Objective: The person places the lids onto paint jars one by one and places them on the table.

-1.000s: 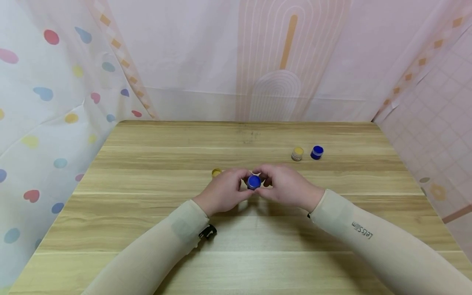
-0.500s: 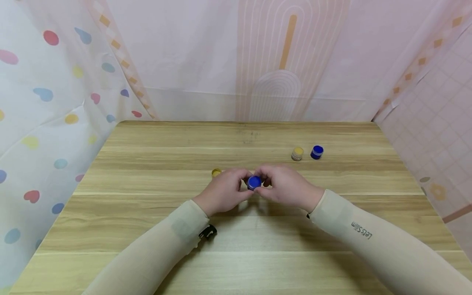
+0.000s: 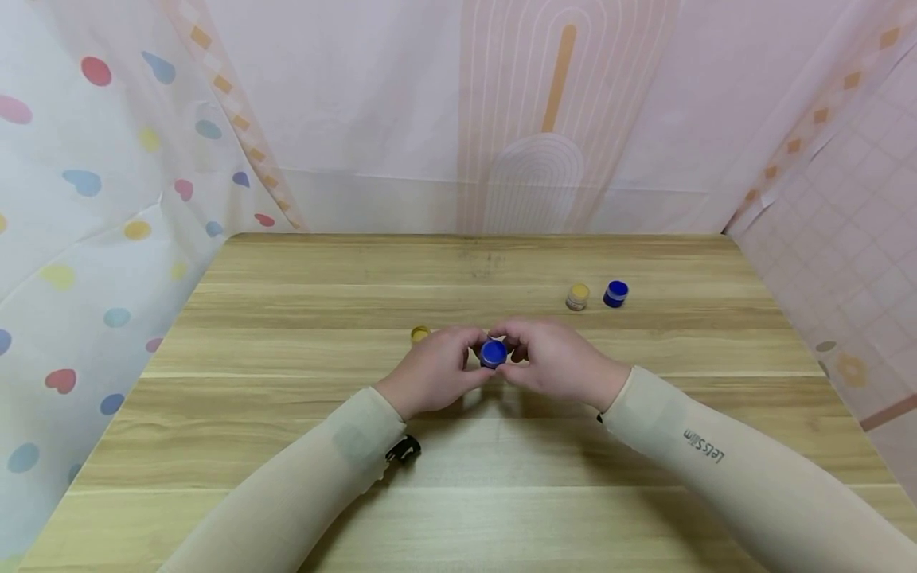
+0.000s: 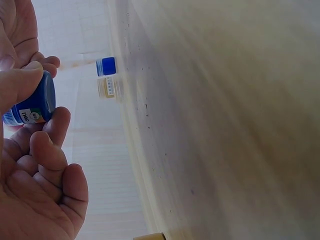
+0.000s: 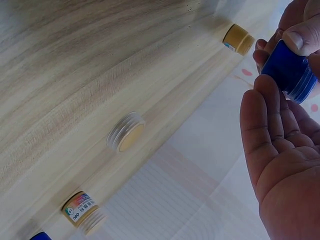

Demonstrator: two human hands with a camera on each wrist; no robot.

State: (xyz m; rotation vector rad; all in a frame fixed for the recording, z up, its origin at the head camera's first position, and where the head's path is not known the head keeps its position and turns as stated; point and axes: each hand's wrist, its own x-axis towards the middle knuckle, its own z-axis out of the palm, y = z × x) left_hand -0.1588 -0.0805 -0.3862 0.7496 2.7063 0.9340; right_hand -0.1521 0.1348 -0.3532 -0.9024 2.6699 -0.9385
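A small blue paint jar [image 3: 493,353] is held upright between both hands, a little above the table. My left hand [image 3: 433,370] pinches its body, with the thumb across the near side, as the left wrist view shows. My right hand [image 3: 555,362] has thumb and fingertips around the jar's upper part. In the left wrist view the jar's printed label [image 4: 32,116] faces the camera. Just beyond my left hand stands a yellow paint jar [image 3: 419,334], partly hidden. A clear ribbed lid with a yellow top [image 5: 127,132] lies on the table in the right wrist view.
Farther back on the right of the wooden table [image 3: 344,302] stand a second yellow paint jar [image 3: 577,298] and another blue paint jar [image 3: 615,294], side by side. Printed cloth [image 3: 387,103] hangs behind the table and at both sides.
The fingertips of my right hand have shifted slightly at the jar's upper part. Both hands and the jar keep nearly the same place; the other jars have not moved.
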